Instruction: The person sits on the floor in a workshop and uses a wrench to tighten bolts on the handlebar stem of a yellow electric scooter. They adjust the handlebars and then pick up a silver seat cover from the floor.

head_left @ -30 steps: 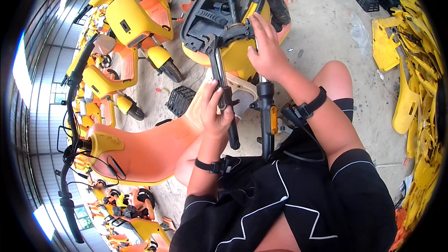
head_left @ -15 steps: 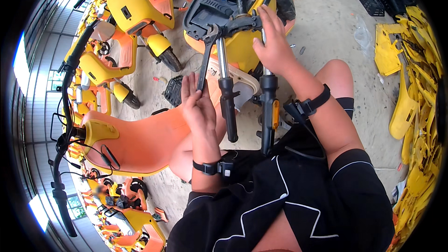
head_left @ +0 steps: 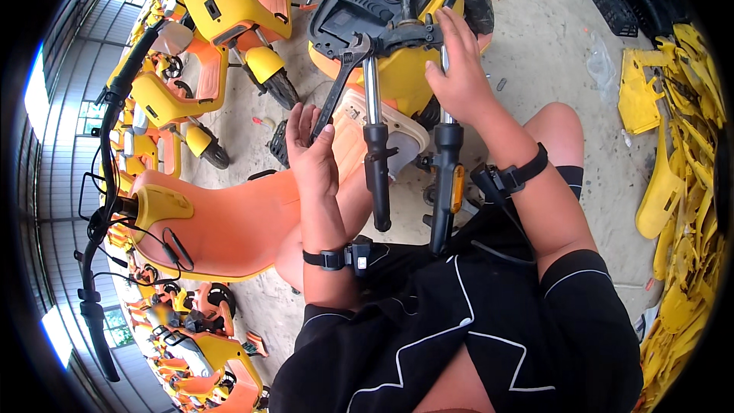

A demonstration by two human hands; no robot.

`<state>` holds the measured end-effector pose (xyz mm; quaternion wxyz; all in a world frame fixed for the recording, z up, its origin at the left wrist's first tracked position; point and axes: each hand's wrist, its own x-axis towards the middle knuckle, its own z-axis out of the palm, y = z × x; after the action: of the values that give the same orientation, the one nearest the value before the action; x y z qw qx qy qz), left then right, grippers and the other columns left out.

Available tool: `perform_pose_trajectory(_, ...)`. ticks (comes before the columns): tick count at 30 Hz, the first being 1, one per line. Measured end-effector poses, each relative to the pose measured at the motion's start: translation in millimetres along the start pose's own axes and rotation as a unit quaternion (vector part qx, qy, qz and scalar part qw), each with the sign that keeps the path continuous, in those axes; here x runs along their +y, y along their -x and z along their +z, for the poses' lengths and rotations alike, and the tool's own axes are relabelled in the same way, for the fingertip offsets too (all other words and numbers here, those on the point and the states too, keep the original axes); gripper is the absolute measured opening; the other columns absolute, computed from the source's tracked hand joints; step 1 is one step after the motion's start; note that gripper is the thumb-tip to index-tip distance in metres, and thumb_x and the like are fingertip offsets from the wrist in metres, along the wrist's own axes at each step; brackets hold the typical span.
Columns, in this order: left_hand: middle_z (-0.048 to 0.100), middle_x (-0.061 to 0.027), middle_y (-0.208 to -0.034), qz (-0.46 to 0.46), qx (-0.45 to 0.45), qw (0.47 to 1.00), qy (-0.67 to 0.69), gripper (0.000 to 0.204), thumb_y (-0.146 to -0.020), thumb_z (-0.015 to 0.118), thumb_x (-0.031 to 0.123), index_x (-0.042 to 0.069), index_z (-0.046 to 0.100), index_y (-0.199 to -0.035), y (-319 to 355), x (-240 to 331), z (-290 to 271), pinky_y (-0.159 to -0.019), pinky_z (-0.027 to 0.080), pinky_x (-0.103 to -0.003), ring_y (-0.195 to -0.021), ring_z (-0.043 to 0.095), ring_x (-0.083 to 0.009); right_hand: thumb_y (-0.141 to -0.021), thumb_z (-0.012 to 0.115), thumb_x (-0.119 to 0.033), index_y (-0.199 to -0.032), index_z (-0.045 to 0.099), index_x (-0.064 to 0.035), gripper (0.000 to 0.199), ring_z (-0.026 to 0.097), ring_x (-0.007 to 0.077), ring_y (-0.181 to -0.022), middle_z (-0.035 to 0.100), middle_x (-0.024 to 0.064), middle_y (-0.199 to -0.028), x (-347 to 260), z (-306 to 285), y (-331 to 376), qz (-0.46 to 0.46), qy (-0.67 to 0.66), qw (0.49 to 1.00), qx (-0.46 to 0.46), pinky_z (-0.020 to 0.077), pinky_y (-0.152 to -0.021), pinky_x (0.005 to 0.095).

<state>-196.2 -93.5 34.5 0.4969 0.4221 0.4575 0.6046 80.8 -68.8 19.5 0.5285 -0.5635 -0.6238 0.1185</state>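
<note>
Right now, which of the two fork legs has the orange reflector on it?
The right-hand fork leg, below the right hand; the other leg is plain black.

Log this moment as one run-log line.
left hand: holds wrench | right hand: grips fork | wrench head at fork clamp

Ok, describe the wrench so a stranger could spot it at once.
Start at the yellow scooter body upside down in front of the person, its two fork legs pointing toward them. The wrench slants from the fork's top bracket down to the left hand: thin, dark, bare metal, open-jawed, unlike the thicker fork tubes beside it.
</note>
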Motion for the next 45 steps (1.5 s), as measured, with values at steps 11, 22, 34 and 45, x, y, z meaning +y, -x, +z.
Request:
perform_pose_trajectory(11, 0.052, -0.0105, -0.132, -0.132, -0.047, 0.986, -0.094, 0.054, -0.098, 0.060, 0.003, -0.001, 0.042, -0.148, -42.4, 16.0, -16.2, -0.091, 0.051, -0.034, -0.102, 0.058, -0.0193, -0.086, 0.062, -0.008, -0.153, 0.032, 0.0022, 0.074, 0.029, 0.0425, -0.147, 0.032, 0.0232, -0.157, -2.3, -2.8, -0.3, -0.004, 0.002, 1.000, 0.002, 0.0283, -0.121, 0.0478)
perform_pose_trajectory(22, 0.061, -0.0141, -0.105, -0.146, 0.049, 0.987, 0.053, 0.020, -0.102, 0.058, 0.004, -0.002, 0.053, -0.120, -214.0, 2.8, -2.7, -0.086, 0.059, -0.039, -0.095, 0.066, -0.0248, -0.085, 0.063, -0.007, -0.152, 0.032, 0.0041, 0.074, 0.031, 0.0429, -0.146, 0.032, 0.0250, -0.156, -2.9, -3.6, -1.8, -0.011, -0.016, 1.000, 0.007, 0.0277, -0.122, 0.0478)
perform_pose_trajectory(34, 0.070, -0.0264, -0.101, 0.126, -0.223, 0.814, -0.521, 0.032, -0.084, 0.065, 0.010, -0.009, 0.062, -0.110, -212.4, 38.2, 240.1, -0.076, 0.057, -0.045, -0.087, 0.070, -0.0344, -0.088, 0.061, -0.006, -0.155, 0.027, 0.0013, 0.076, 0.027, 0.0398, -0.149, 0.028, 0.0230, -0.158, -1.4, -2.9, 0.3, -0.008, 0.002, 1.000, -0.013, 0.0253, -0.122, 0.0458)
perform_pose_trajectory(45, 0.061, -0.0161, -0.104, 0.488, -0.339, 0.672, -0.441, 0.041, -0.081, 0.072, 0.014, 0.004, 0.060, -0.119, -28.2, 24.3, 171.7, -0.088, 0.048, -0.048, -0.098, 0.059, -0.0379, -0.082, 0.073, -0.022, -0.147, 0.040, 0.0000, 0.076, 0.033, 0.0432, -0.143, 0.036, 0.0260, -0.154, 2.9, -0.3, 0.6, -0.121, 0.044, 0.991, 0.047, 0.0292, -0.119, 0.0482)
